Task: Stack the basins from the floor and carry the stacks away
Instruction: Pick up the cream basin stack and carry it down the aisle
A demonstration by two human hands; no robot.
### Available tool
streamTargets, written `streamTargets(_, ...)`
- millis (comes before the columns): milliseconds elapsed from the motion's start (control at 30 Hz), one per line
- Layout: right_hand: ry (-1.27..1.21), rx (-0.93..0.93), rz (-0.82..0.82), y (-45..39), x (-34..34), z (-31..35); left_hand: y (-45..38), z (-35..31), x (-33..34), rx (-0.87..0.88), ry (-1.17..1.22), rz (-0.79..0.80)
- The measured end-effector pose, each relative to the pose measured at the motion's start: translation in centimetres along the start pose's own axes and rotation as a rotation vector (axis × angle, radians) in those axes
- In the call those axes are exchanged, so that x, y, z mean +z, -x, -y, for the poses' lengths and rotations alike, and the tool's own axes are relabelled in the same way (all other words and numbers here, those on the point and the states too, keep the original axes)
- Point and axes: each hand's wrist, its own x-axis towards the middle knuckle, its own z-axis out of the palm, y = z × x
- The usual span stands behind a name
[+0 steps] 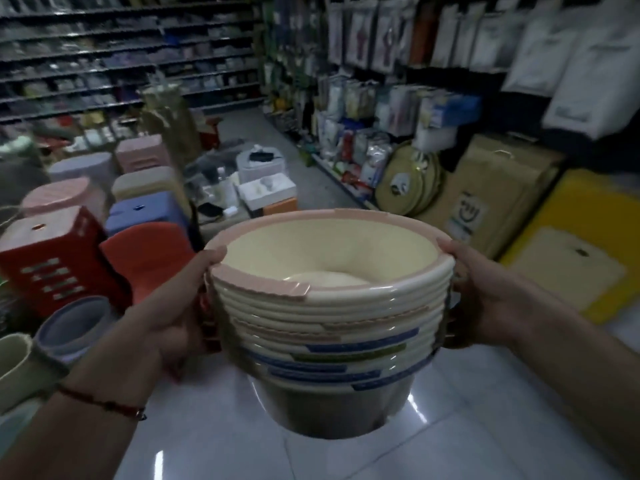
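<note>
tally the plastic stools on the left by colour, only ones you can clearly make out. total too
Red stools: 2
Pink stools: 2
Blue stool: 1
Beige stool: 1
Lavender stool: 1
Total: 7
Blur hides any further back. Both hands, left hand and right hand, hold the basin stack.

A glossy tiled floor [214, 427] lies below the hands [180, 306]. Left of them plastic stools [62, 258] stand on it; beyond them, boxes [266, 192]; right, leaning cartons [498, 199].
</note>
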Motion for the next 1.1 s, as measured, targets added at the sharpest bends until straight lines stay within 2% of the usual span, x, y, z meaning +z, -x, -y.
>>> streamTargets(233,-0.057,-0.041,-0.054,1.2,-12.0,4.7,-4.1,-0.1,12.8,-0.040,-0.036,0.113)
streamTargets(467,-0.112,-0.066,-0.080,0.1,-16.9,9.1,-6.0,-1.9,19.5,-0.023,-0.056,0.111)
streamTargets(767,-0.106,-0.090,-0.096,-4.6,-15.7,15.7,-12.2,-6.7,21.6,0.014,-0.011,0.124)
streamTargets(867,-0.104,-0.079,-0.112,-7.6,-14.1,18.4,-16.1,-8.5,21.5,0.001,0.001,0.168)
streamTargets(1100,-0.175,-0.039,-0.196,-16.8,-10.6,25.0,-28.3,-13.8,21.3,-0.022,0.006,0.118)
